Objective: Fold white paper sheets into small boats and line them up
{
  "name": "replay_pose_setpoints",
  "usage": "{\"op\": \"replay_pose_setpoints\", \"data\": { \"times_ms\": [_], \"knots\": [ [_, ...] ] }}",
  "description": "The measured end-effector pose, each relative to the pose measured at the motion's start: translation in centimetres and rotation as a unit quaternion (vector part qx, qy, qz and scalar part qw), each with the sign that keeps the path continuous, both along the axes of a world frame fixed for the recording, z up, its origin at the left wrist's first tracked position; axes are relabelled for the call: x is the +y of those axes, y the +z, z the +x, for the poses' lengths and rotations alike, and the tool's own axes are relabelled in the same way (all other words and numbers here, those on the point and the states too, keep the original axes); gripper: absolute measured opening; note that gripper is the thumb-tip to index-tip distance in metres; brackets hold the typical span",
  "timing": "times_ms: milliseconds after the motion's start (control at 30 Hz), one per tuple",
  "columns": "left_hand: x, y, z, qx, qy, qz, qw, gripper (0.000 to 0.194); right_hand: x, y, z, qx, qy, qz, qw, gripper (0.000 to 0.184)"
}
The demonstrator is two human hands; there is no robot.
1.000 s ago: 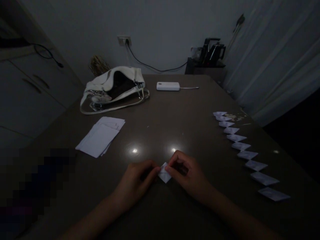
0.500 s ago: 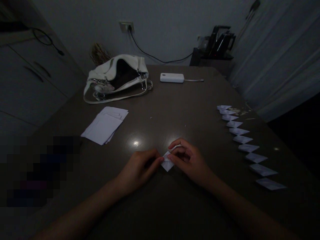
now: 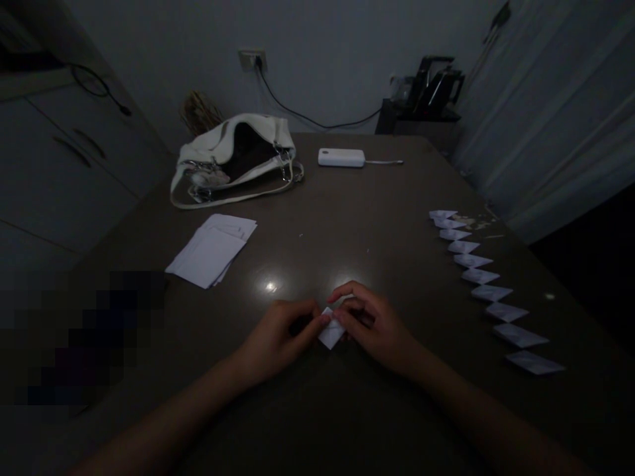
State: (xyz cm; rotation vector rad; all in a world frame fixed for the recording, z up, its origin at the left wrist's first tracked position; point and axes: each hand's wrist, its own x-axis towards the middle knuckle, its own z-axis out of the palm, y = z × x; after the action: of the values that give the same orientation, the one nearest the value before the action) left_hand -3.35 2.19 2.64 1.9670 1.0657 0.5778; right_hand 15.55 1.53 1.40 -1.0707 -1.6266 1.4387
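Note:
A small folded piece of white paper [image 3: 331, 334] is held between my hands near the front middle of the table. My left hand [image 3: 288, 330] pinches its left side with thumb and fingers. On its right side, the thumb and curled fingers of my right hand [image 3: 372, 324] grip it, the index finger arched forward. Parts of the paper are covered by my fingertips. Off to the right lies a slanting row of several folded paper pieces [image 3: 477, 276]. A loose stack of white paper sheets [image 3: 206, 258] rests to the left, beyond my left hand.
A white handbag [image 3: 268, 129] sits at the back left of the dark table [image 3: 342, 218]. Near the far edge lies a white power bank [image 3: 341, 157] with a short cable. A black kettle [image 3: 439, 89] stands on a low cabinet behind, and a cord runs along the wall.
The folded paper has turned slightly, and its near corner has shifted a little down and left. My right hand has moved slightly down. Both hands keep their hold.

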Motion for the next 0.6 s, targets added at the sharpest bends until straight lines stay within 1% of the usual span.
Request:
{"op": "replay_pose_setpoints", "data": {
  "times_ms": [133, 233, 433, 600],
  "knots": [
    [0.04, 0.00, -0.10, -0.012, 0.027, -0.002, 1.000, 0.032, 0.15, 0.34, 0.00, -0.036, 0.010, 0.004, 0.999, 0.016],
    [0.05, -0.10, -0.14, -0.016, 0.020, 0.007, 1.000, 0.031, 0.21, 0.61, 0.04, -0.069, 0.019, 0.018, 0.997, 0.020],
    [-0.01, -0.14, -0.07, -0.010, 0.014, 0.016, 1.000, 0.031, 0.19, 0.83, 0.23, -0.063, 0.034, 0.024, 0.997, 0.023],
    [-0.05, 0.04, -0.08, -0.019, -0.009, -0.009, 1.000, 0.031, 0.05, 0.65, 0.23, -0.043, 0.054, 0.010, 0.998, 0.023]
  ]
}}
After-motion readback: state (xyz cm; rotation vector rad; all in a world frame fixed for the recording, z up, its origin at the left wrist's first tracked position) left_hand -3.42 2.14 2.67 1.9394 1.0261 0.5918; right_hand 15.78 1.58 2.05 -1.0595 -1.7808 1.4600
